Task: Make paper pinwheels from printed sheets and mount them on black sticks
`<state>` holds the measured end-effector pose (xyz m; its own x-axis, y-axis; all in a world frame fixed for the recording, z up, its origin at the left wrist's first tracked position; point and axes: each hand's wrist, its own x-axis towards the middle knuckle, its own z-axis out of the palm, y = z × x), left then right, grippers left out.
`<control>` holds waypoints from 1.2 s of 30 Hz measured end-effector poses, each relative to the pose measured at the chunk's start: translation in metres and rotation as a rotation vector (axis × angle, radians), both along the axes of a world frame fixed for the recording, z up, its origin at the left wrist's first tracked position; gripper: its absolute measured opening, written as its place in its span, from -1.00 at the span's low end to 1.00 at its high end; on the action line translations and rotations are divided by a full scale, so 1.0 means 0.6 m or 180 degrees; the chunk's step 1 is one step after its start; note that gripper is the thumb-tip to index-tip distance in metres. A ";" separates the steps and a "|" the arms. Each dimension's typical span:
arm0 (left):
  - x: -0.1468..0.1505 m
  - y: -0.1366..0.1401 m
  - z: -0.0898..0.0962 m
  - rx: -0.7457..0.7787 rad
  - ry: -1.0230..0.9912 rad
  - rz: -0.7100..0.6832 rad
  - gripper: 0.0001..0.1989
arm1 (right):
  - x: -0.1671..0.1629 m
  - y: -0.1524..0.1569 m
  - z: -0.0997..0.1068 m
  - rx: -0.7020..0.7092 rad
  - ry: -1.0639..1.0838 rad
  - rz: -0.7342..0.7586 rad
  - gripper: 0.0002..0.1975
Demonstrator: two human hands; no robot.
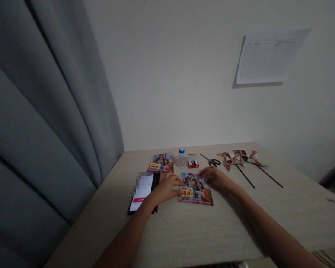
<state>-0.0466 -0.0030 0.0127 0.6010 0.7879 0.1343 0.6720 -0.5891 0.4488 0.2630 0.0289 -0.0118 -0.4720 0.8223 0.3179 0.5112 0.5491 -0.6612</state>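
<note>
A colourful printed flyer (197, 196) lies on the table in front of me, with people and large yellow numerals on it. My left hand (169, 187) touches its left edge, fingers stretched and thumb apart. At the flyer's upper right corner, my right hand (213, 178) has bent fingers closed on the paper; its fingertips are partly hidden. Left of my left hand is a phone (141, 193) with a lit screen, partly blurred out. A dark strip-like object (155, 182) lies beside the phone, partly covered by my left hand and wrist.
Behind my hands are a second flyer (162, 162), a small blue-capped bottle (181, 159), a red box (193, 164) and black-handled scissors (213, 162). Two paper pinwheels (234, 159) on black sticks lie at the right. A grey curtain (50, 111) borders the table's left side.
</note>
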 end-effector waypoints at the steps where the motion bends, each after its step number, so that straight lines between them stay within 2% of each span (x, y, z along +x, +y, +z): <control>1: 0.001 -0.001 -0.001 0.0004 -0.0027 -0.0028 -0.70 | -0.003 -0.002 0.000 0.0062 -0.0023 -0.0065 -0.67; 8: 0.004 -0.004 -0.003 -0.0041 -0.0032 -0.0062 -0.68 | -0.022 -0.005 0.001 0.0550 -0.0559 -0.0703 -0.84; 13: 0.002 -0.007 0.002 0.0035 0.0181 0.0081 -0.52 | -0.027 -0.010 0.011 0.0436 -0.0527 -0.0351 -0.83; 16: 0.003 -0.007 0.004 0.0086 0.0217 0.0149 -0.58 | -0.027 -0.018 0.017 0.0378 -0.0374 -0.0164 -0.83; 23: 0.006 -0.008 0.004 0.0125 0.0201 0.0129 -0.63 | -0.032 -0.030 0.015 0.0127 -0.0327 -0.0055 -0.68; 30: 0.006 -0.011 0.010 0.0157 0.0201 0.0080 -0.58 | -0.033 -0.032 0.024 0.0355 -0.0660 0.0046 -0.57; 33: 0.003 -0.011 0.013 0.0064 0.0198 0.0066 -0.49 | -0.036 -0.033 0.030 0.0537 -0.0657 0.0064 -0.64; 36: 0.001 -0.010 0.013 -0.0031 0.0173 0.0050 -0.42 | -0.040 -0.034 0.035 0.0511 -0.0702 0.0061 -0.74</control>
